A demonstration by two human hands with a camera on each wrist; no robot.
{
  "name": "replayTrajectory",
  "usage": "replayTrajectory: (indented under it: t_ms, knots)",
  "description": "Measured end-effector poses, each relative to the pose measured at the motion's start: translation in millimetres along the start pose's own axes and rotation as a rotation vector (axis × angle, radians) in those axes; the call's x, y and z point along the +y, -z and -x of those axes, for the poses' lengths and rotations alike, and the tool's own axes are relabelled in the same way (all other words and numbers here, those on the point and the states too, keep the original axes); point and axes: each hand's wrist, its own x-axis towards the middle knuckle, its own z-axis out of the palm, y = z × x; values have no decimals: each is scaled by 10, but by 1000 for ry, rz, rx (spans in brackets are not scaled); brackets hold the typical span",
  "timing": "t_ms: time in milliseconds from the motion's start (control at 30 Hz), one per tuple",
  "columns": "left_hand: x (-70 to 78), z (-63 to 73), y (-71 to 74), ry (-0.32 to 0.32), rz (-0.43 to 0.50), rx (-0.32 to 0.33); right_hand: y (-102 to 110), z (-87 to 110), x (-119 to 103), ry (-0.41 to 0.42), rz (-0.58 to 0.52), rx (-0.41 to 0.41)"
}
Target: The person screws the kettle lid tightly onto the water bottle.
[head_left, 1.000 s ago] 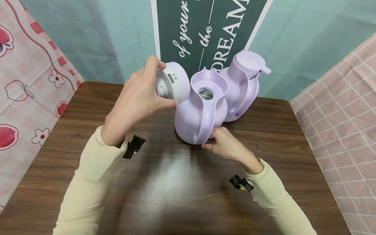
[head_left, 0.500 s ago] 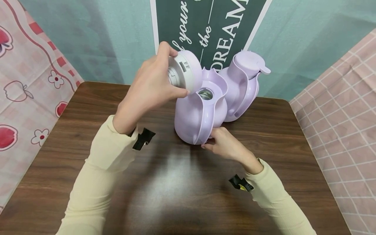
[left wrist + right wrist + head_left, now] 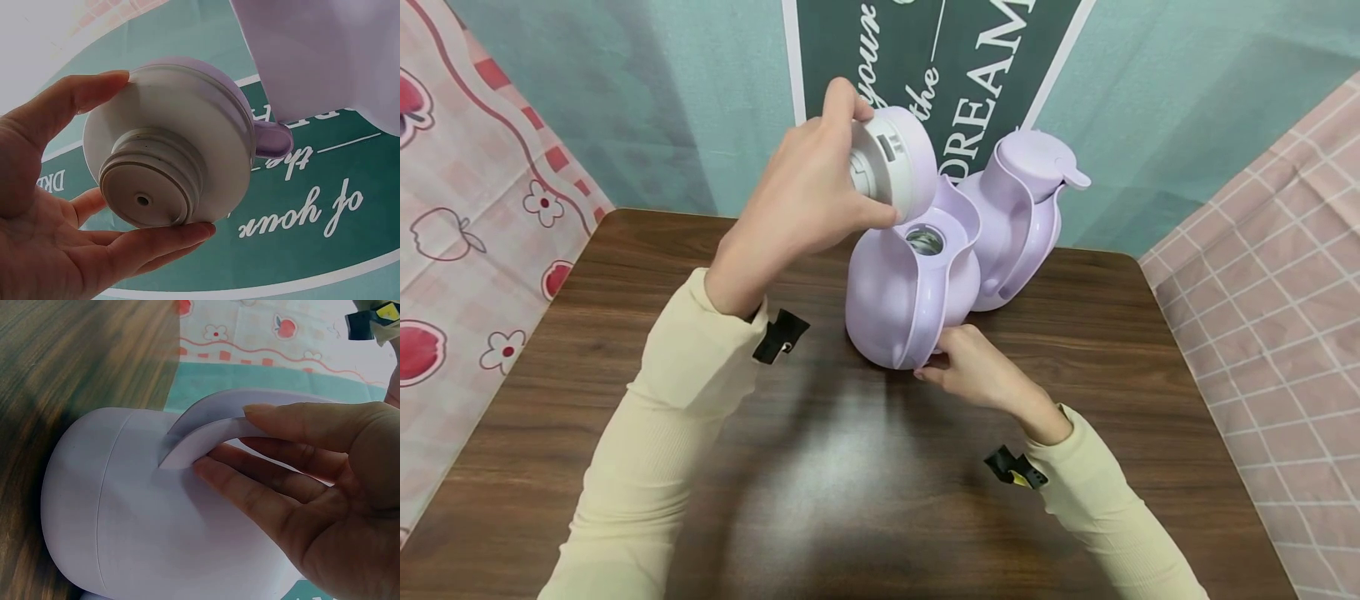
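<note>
My left hand (image 3: pixel 820 179) grips a lilac-and-white lid (image 3: pixel 904 162) by its rim, held tilted above and left of the open mouth of a lilac thermos jug (image 3: pixel 880 300). In the left wrist view the white threaded underside of the lid (image 3: pixel 150 181) faces the camera, with a small hole in its middle and a lilac tab at its side. The jug stands upright, its round silvery opening showing. Low on the jug's handle (image 3: pixel 206 440), my right hand (image 3: pixel 973 367) holds on, with thumb and fingers on either side of it in the right wrist view.
Close behind the jug, to its right, stands a second lilac jug (image 3: pixel 1000 233) with its lid on. Both are on a dark wooden table (image 3: pixel 850 500). A green poster (image 3: pixel 880 50) with white lettering hangs on the teal backdrop behind; patterned cloths flank the table.
My left hand has carried the lid rightward and upward, from left of the jug to near its mouth. My right hand and both jugs have stayed in place.
</note>
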Motion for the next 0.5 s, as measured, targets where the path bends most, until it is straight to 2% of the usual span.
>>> replayTrajectory:
  t_ms: [233, 500]
  knots:
    - [-55, -177, -103, 7, -27, 11, 6, 4, -4, -1, 4, -3]
    - [197, -127, -18, 72, 58, -112, 1, 8, 0, 0, 3, -3]
